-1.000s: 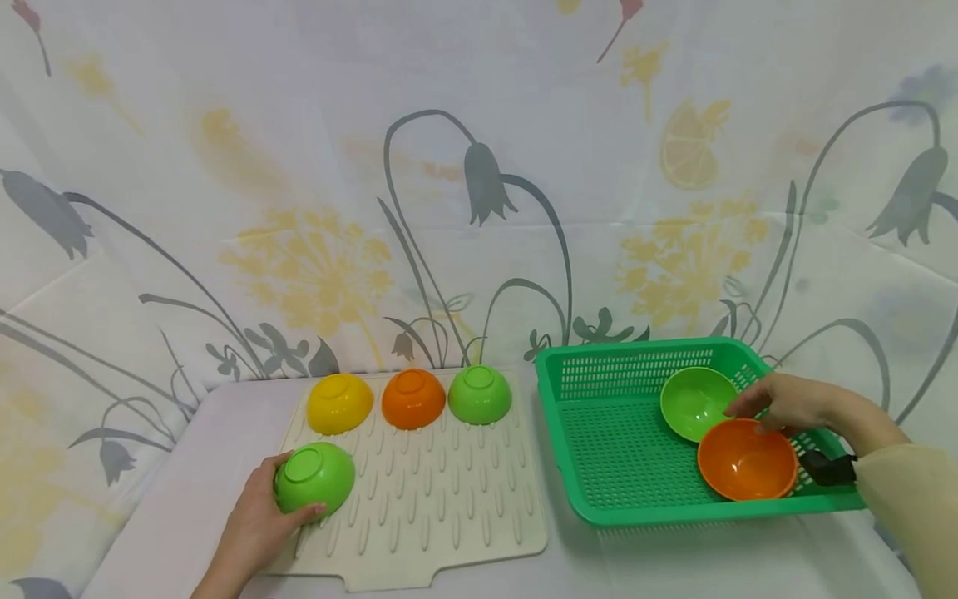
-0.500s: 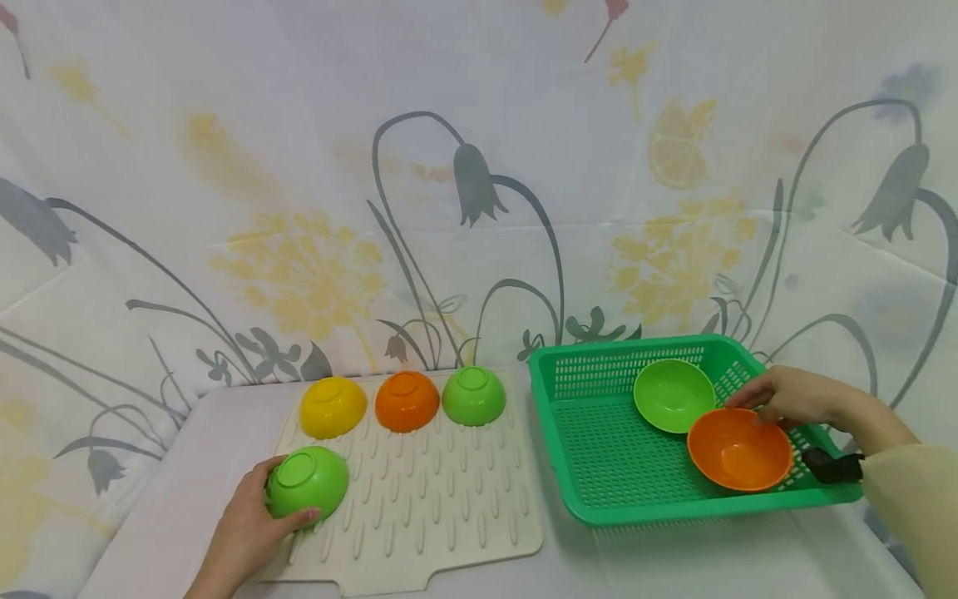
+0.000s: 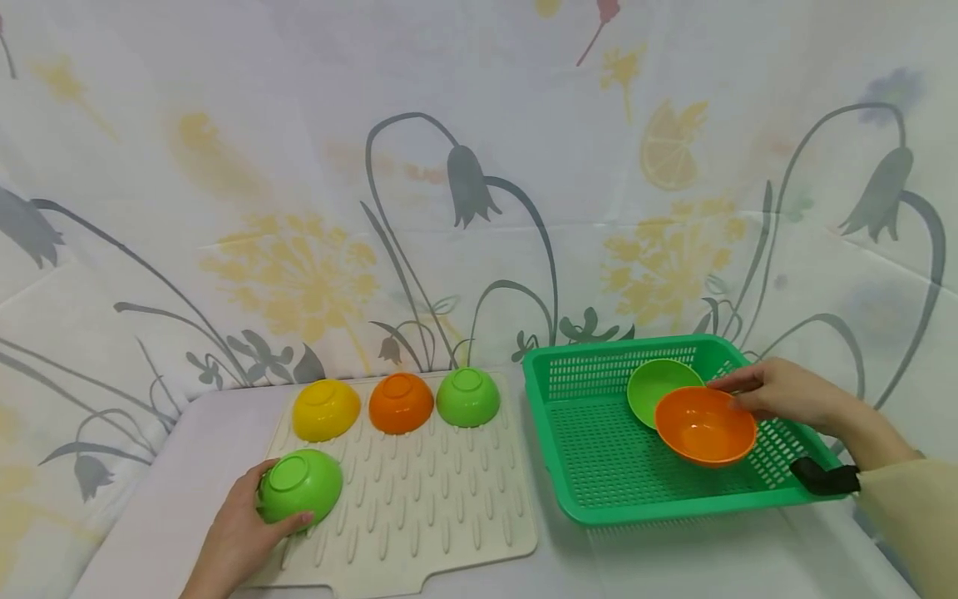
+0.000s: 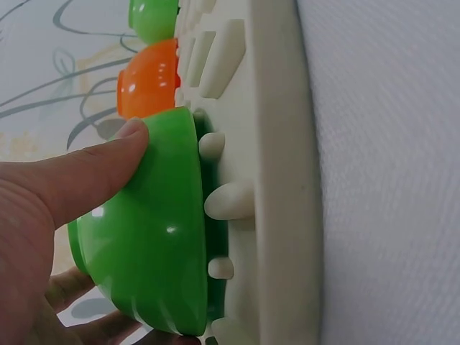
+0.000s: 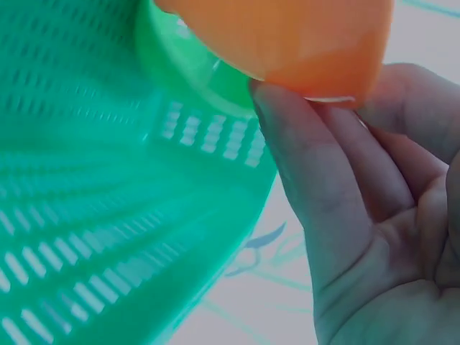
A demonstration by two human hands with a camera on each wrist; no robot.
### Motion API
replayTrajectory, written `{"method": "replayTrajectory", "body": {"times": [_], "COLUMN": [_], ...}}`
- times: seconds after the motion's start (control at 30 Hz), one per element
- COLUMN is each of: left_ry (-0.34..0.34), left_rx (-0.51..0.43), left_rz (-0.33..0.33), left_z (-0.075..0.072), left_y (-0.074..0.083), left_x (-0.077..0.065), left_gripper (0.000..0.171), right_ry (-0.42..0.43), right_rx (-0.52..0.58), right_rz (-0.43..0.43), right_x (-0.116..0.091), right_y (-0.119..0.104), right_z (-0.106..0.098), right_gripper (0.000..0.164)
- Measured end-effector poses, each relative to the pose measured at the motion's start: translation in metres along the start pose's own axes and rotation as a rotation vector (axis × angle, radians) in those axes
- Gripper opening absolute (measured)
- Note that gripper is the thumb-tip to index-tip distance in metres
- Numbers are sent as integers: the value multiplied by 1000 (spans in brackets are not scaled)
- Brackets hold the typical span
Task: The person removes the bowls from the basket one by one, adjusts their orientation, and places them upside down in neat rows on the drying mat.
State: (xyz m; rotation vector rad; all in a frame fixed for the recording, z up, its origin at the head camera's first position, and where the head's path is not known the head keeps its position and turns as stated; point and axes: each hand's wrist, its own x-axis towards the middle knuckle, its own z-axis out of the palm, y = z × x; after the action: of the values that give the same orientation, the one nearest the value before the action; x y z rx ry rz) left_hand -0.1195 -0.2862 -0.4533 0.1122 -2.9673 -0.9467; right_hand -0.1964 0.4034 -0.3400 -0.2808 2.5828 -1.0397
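My left hand (image 3: 243,524) grips an upside-down green bowl (image 3: 303,487) at the near left of the cream drying mat (image 3: 441,541). In the left wrist view the thumb lies over its side and the fingers curl beneath, its rim right at the mat's pegs. At the right, my right hand (image 3: 793,395) pinches the rim of an orange bowl (image 3: 707,426), mouth up, over the green basket (image 3: 569,491). A second green bowl (image 3: 659,383) in the basket is partly covered by the orange one. The right wrist view shows thumb and fingers at the orange rim.
Along the mat's back edge stand a yellow bowl (image 3: 326,409), another orange bowl (image 3: 401,403) and another green bowl (image 3: 467,397), all upside down. A flower-print cloth (image 3: 419,208) hangs behind. The black wrist strap (image 3: 823,477) overlaps the basket's right rim.
My right hand has lifted the orange bowl and carried it left, so it now overlaps the green bowl in the basket. The left hand keeps its grip; the view has shifted slightly.
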Motion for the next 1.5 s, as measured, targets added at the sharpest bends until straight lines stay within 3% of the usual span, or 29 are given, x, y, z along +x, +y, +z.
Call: {"method": "replayTrajectory", "body": {"times": [0.5,1.0,1.5], "left_ry": [-27,-30,-15], "left_rx": [11,25,5], "left_rz": [-28,-38,-11], "left_z": [-5,-8,-14], "left_y": [0,3,11], "left_x": [2,2,3], "left_gripper": [106,104,99], "right_ry": [72,132,98], "right_rx": [244,321,417], "right_rz": [-83,-110,-117], "right_x": [4,10,22], "right_y": [-49,-97,-140], "right_z": [38,81,142], "right_gripper": [46,41,33]}}
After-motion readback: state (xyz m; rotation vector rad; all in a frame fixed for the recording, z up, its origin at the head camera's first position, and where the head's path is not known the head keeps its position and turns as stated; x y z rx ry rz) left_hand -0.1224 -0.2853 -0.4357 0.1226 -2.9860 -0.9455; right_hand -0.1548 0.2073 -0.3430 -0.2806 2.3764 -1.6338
